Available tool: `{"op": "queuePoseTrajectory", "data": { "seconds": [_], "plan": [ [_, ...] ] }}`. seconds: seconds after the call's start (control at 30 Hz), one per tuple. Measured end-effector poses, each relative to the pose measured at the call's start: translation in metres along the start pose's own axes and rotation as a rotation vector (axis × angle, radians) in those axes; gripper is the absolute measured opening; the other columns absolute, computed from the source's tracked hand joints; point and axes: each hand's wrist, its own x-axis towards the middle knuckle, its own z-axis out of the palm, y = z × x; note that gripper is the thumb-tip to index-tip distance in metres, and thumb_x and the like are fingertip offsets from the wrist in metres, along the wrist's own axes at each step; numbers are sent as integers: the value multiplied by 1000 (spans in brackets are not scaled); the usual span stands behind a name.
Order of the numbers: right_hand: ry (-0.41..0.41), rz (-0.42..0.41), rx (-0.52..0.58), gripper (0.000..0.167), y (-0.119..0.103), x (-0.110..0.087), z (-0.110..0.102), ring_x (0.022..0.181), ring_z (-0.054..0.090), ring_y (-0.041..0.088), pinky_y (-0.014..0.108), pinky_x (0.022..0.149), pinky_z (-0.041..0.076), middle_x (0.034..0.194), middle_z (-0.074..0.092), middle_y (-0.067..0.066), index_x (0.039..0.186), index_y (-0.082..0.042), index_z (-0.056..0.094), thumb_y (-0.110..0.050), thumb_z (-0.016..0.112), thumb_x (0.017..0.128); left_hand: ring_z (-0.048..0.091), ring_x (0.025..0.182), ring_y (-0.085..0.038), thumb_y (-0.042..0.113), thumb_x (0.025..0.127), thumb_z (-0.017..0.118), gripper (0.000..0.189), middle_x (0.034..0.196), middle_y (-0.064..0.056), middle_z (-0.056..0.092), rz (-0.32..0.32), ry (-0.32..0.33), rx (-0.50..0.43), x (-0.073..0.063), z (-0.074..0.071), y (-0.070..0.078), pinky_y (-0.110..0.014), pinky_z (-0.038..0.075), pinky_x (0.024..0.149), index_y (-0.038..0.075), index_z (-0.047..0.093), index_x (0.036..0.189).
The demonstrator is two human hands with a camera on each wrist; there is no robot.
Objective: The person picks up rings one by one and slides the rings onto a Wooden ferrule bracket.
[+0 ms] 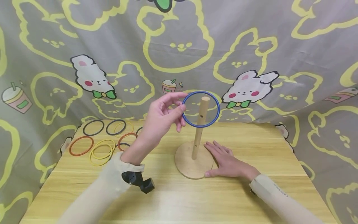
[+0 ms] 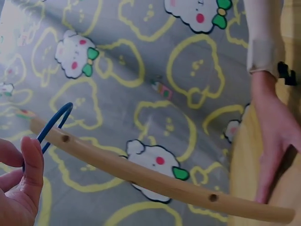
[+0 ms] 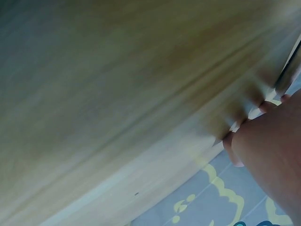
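A blue ring (image 1: 201, 126) is pinched between the thumb and fingers of my left hand (image 1: 163, 115). It is held at the top of a wooden post (image 1: 197, 133) and appears to loop around it, as the left wrist view also shows with the ring (image 2: 52, 121) crossing the post (image 2: 141, 179) near its end. The post stands upright on a round wooden base (image 1: 183, 161). My right hand (image 1: 227, 163) lies on the table, fingers straight, with its thumb and fingertips at the base's right edge. In the right wrist view, that hand (image 3: 270, 146) is only partly seen.
Several rings lie on the left of the wooden table (image 1: 251, 137): a dark blue ring (image 1: 83, 127), an orange-red ring (image 1: 69, 147), a yellow ring (image 1: 90, 157) and others, some overlapping. A patterned grey curtain (image 1: 179, 56) hangs behind the table and at both sides.
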Motion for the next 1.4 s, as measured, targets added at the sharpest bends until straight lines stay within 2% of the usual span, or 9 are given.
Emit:
{"op": "queuePoseTrajectory", "data": {
  "seconds": [0.33,0.63,0.97,1.17,1.4],
  "plan": [
    [-8,12,-5,123,0,1,1,166,6,40,73,123,13,181,16,9,175,-12,19,-77,77,87,66,61,-19,-4,106,65,34,105,-15,61,-89,11,57,-14,-2,-47,-26,55,53,0,66,140],
    [0,-6,-35,126,0,2,0,166,5,41,74,123,15,181,15,13,175,-10,17,-78,75,88,66,62,-22,-5,105,65,37,108,-16,62,-252,58,92,-39,-11,-93,-26,56,54,4,68,140],
    [2,6,-2,125,-1,1,1,165,6,42,74,123,12,181,17,11,175,-10,20,-76,78,87,64,58,-18,-6,104,63,36,108,-17,61,-395,62,154,-66,-20,-143,-25,55,52,3,68,138],
    [0,13,-6,124,-2,2,1,165,8,42,73,123,14,180,19,11,175,-11,21,-76,78,86,64,58,-20,-8,103,63,35,105,-16,61,-435,51,207,-76,-25,-167,-26,56,50,0,67,137],
    [15,0,-29,123,-1,2,2,165,10,44,76,121,16,179,21,13,174,-10,22,-76,78,87,65,58,-21,-8,102,63,35,100,-15,63,-446,35,259,-79,-27,-180,-28,58,49,-2,66,136]
  ]
}}
